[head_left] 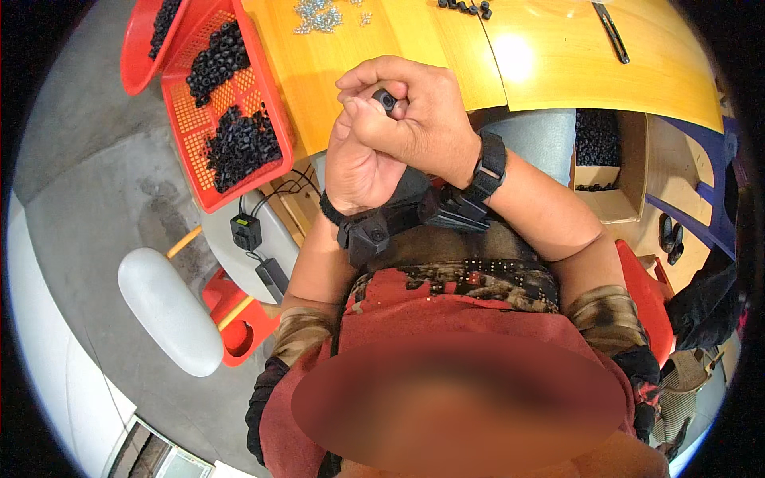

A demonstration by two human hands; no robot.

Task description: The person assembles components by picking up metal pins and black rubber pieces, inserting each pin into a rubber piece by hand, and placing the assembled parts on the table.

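Note:
Over the table's near edge, my two hands are pressed together around a small black plastic part [384, 99] with a round hole in its end. My right hand [426, 111] is closed, its thumb and index finger on either side of the part. My left hand [362, 163] lies beneath and to the left, palm turned up. Its fingers close in at the same part, though my right hand partly hides them. Black straps with small box-shaped devices [369, 237] go round both wrists.
A red basket [279, 171] at left holds two heaps of black parts. Silver screws [317, 14] lie on the yellow table [343, 48], with black pieces [466, 6] and a black pen-like tool [612, 33] farther right. Under the table, a cardboard box [633, 167] contains more black parts.

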